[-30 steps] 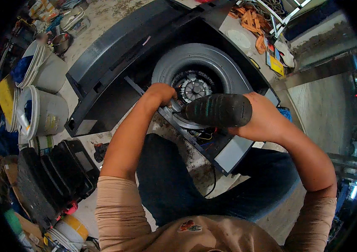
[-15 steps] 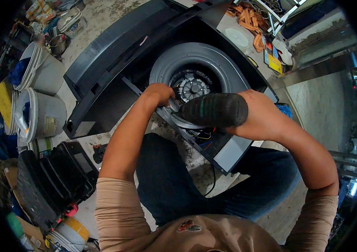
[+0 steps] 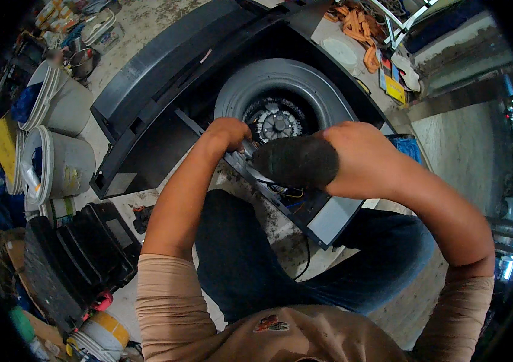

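Observation:
In front of me lies a black appliance housing (image 3: 329, 54) with a grey round blower (image 3: 323, 99) inside it, a motor hub (image 3: 278, 122) showing in its opening. My right hand (image 3: 359, 154) is wrapped round a dark cordless drill (image 3: 295, 161), whose nose points left at the housing's near edge. The tip of the drill is hidden. Beside that tip, my left hand (image 3: 229, 134) has its fingers curled together at the metal edge strip (image 3: 245, 154); what they pinch cannot be made out. Wires (image 3: 292, 193) show below the drill.
A curved black panel (image 3: 147, 78) lies left of the housing. Farther left stand white buckets (image 3: 69, 166) and a black tool case (image 3: 87, 253). Orange straps (image 3: 359, 30) and a yellow packet (image 3: 395, 90) lie at the far right. My legs (image 3: 238, 253) flank the near corner.
My right hand and the drill have moved slightly left, and the drill's body now looks shorter and tilted more steeply. My left hand stays nearly in place.

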Demonstrator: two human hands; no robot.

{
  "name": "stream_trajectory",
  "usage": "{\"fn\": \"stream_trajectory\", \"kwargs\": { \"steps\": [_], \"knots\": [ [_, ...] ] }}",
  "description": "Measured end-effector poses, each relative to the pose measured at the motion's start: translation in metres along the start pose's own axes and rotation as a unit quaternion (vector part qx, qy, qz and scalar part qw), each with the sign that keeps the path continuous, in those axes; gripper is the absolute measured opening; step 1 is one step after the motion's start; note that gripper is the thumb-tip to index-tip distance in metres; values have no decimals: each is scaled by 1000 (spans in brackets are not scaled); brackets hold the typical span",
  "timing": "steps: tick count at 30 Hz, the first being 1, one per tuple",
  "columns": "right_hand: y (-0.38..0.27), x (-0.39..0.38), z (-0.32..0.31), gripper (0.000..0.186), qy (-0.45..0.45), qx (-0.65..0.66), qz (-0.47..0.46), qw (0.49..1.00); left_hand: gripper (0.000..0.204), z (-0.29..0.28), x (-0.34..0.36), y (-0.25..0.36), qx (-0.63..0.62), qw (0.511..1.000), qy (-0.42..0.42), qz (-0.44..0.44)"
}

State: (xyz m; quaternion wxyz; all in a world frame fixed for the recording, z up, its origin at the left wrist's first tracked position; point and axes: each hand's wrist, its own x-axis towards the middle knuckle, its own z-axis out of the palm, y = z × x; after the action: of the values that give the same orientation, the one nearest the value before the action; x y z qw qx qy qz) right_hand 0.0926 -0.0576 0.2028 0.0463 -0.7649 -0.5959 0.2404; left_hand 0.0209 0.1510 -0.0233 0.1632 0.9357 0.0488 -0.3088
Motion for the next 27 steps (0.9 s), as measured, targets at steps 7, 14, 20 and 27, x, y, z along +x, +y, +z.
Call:
{"fn": "stream_trajectory", "kwargs": {
  "steps": [7, 14, 20, 27],
  "knots": [
    [-15, 15, -7, 20, -30, -49, -36, 998, 49, 8, 6, -8, 4, 999, 31, 7],
    [-11, 23, -10, 22, -44, -47, -12, 998, 45, -4, -8, 3, 4, 1000, 21, 8],
    [-8, 26, -12, 22, -53, -50, -16, 997, 42, -9, -14, 6, -44, 999, 16, -23],
    [-7, 27, -18, 21, -79, -48, -13, 996, 43, -15, -20, 9, -43, 999, 22, -5]
  ]
}}
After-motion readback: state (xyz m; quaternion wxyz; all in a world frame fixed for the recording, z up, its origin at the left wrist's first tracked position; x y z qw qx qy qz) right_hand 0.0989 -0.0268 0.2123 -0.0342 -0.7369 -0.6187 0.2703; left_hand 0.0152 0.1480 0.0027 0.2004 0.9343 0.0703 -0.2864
